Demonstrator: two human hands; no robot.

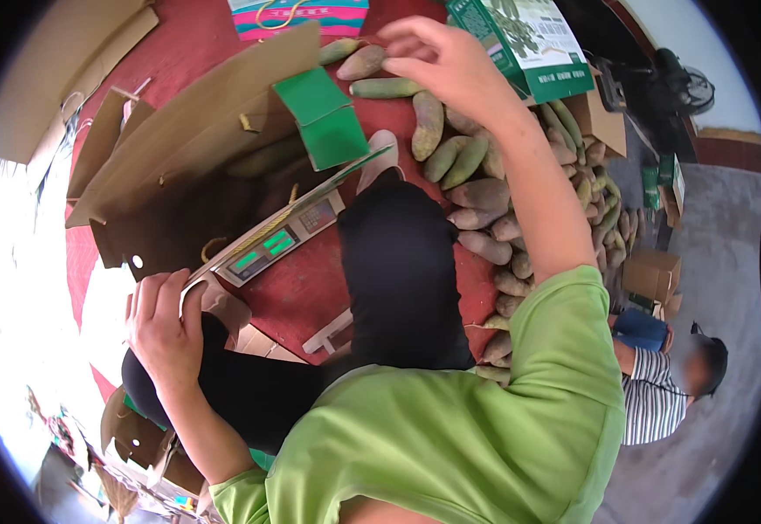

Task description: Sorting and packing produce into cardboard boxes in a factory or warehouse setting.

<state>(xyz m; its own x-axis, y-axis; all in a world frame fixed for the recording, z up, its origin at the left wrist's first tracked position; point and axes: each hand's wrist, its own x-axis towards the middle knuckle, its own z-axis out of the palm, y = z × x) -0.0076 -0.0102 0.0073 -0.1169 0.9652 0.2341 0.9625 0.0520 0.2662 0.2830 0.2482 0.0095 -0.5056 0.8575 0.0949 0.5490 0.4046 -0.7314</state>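
Note:
A large open cardboard box [197, 113] stands on a digital scale whose panel [262, 251] shows lit green displays. My left hand [166, 327] has its fingers curled over the box's near left corner. Inside the shadowed box lies at least one long vegetable [264, 161]; the rest of its contents is too dark to make out. My right hand [442, 61] reaches out over the heap, fingers bent and apart, with nothing visible in them. Below it are a green oblong vegetable [387, 88] and a brownish one [362, 64]. A green flap [321, 118] stands at the box's far edge.
A long heap of green and brown oblong vegetables [481, 196] runs along my right on a red floor covering [297, 301]. Beyond are a green-and-white carton [538, 48] and a colourful bag [297, 17]. A person in a striped shirt [651, 397] and a fan [682, 83] are farther right.

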